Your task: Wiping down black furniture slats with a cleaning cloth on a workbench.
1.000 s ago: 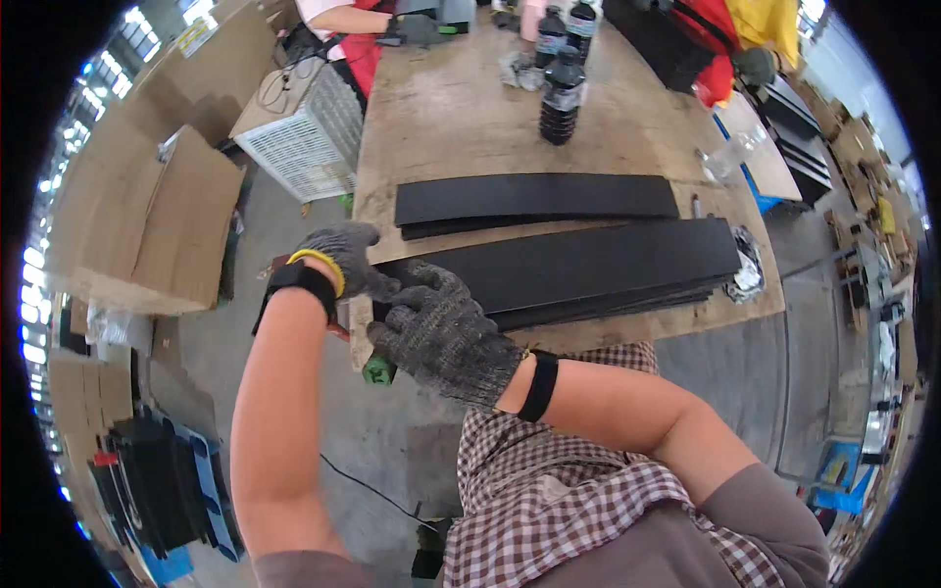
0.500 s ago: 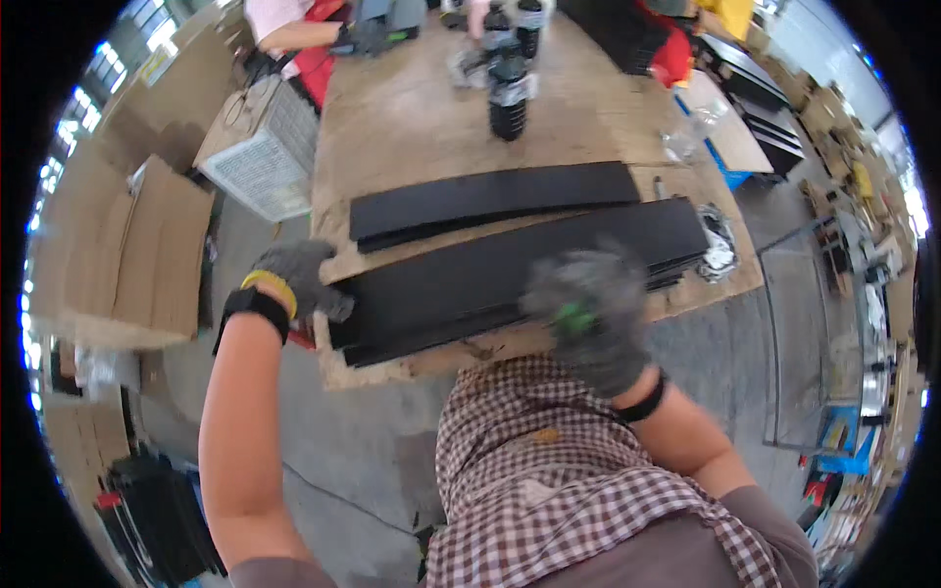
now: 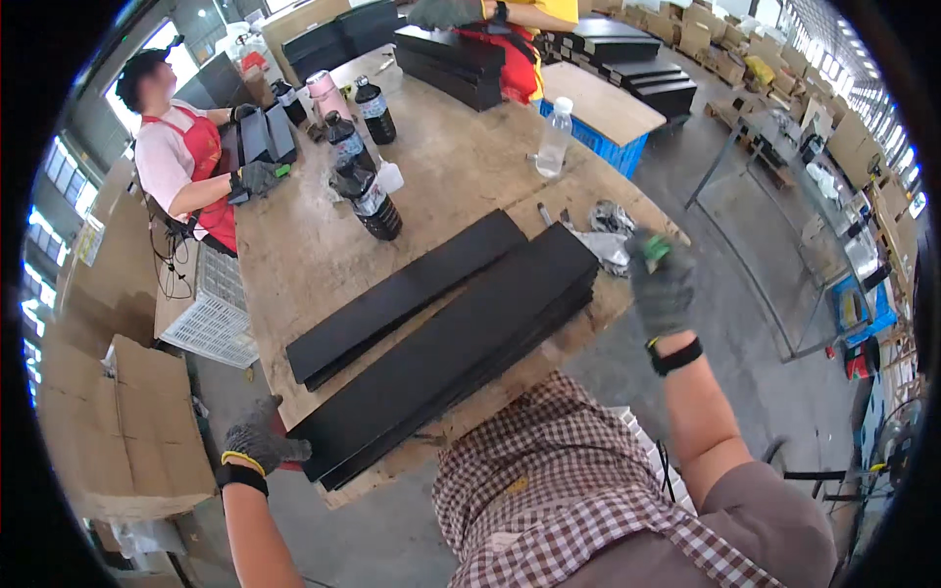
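**Gloved hands at either end of the black panel stack**

Wooden workbench (image 3: 461, 186) fills my view, floor beyond it. Between my hands lies the stack of long black panels (image 3: 451, 358) at the bench's near edge — a single black panel (image 3: 402, 294) sits just past it. My left hand (image 3: 260, 436), gloved, curls its fingers against the stack's near-left end. My right hand (image 3: 662, 284), also gloved, hovers just off the far-right end, loosely curled, gripping nothing I can see. Beyond it stands a dark bottle (image 3: 372, 206), then a clear bottle (image 3: 554, 137).
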A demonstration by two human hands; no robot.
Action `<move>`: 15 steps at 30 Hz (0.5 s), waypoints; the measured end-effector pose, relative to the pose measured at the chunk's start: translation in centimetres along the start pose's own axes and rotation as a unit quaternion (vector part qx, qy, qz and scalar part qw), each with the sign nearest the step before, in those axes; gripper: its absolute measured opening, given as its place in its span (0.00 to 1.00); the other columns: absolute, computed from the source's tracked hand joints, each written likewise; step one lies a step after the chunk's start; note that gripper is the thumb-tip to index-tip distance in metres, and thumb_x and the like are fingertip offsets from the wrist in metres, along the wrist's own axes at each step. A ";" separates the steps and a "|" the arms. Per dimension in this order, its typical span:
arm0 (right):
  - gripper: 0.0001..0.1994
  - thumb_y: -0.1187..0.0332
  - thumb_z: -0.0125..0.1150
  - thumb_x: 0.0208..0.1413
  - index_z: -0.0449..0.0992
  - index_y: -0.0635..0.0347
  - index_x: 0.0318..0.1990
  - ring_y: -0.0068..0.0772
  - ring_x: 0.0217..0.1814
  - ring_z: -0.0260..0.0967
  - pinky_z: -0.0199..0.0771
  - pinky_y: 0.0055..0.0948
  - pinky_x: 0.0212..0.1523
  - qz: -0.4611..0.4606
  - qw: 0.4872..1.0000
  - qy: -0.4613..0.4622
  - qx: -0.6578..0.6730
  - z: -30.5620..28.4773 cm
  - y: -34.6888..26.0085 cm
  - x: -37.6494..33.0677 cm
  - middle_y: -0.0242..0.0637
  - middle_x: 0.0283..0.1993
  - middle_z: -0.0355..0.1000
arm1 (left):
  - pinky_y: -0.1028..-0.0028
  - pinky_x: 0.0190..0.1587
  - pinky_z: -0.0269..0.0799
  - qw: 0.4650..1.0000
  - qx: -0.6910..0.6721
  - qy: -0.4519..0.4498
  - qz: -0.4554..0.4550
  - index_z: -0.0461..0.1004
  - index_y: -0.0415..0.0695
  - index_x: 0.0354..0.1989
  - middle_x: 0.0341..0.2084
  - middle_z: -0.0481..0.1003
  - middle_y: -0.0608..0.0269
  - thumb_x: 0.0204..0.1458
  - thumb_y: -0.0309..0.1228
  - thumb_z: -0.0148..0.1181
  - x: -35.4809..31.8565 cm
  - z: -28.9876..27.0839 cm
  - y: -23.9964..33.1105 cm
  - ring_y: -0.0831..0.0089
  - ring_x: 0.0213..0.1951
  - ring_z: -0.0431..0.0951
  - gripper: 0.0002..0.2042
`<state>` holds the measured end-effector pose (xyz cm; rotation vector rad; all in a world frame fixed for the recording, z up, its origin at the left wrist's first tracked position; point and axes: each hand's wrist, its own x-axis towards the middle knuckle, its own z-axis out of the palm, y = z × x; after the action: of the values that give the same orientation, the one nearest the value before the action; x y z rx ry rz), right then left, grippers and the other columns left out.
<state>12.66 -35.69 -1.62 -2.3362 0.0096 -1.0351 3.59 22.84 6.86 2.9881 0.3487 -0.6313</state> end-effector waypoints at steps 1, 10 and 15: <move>0.03 0.79 0.71 0.56 0.83 0.62 0.35 0.30 0.41 0.80 0.81 0.32 0.45 0.010 0.999 0.006 0.040 -0.2 0.2 0.4 0.35 0.42 0.82 | 0.59 0.70 0.65 1.000 -0.013 0.013 0.023 0.70 0.42 0.67 0.63 0.73 0.46 0.25 0.49 0.85 0.7 0.2 0.4 0.50 0.66 0.71 0.54; 0.16 0.70 0.69 0.63 0.79 0.63 0.56 0.27 0.52 0.76 0.76 0.29 0.56 0.227 0.878 -0.040 0.420 -1.1 -3.4 1.1 0.34 0.51 0.80 | 0.56 0.70 0.63 0.943 -0.113 0.101 0.296 0.60 0.36 0.72 0.64 0.68 0.39 0.31 0.49 0.84 0.7 1.5 18.8 0.44 0.66 0.68 0.58; 0.17 0.66 0.65 0.66 0.78 0.66 0.57 0.28 0.53 0.77 0.76 0.31 0.56 0.298 0.808 -0.015 0.509 -3.0 -2.2 2.0 0.36 0.52 0.79 | 0.57 0.68 0.66 0.976 -0.041 0.034 0.212 0.62 0.38 0.70 0.62 0.70 0.39 0.31 0.50 0.82 1.3 0.6 20.7 0.45 0.63 0.71 0.55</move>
<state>11.54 -35.84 2.48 -1.2135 0.1323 -0.4634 9.42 2.95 6.19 2.8693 -0.2511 -0.4559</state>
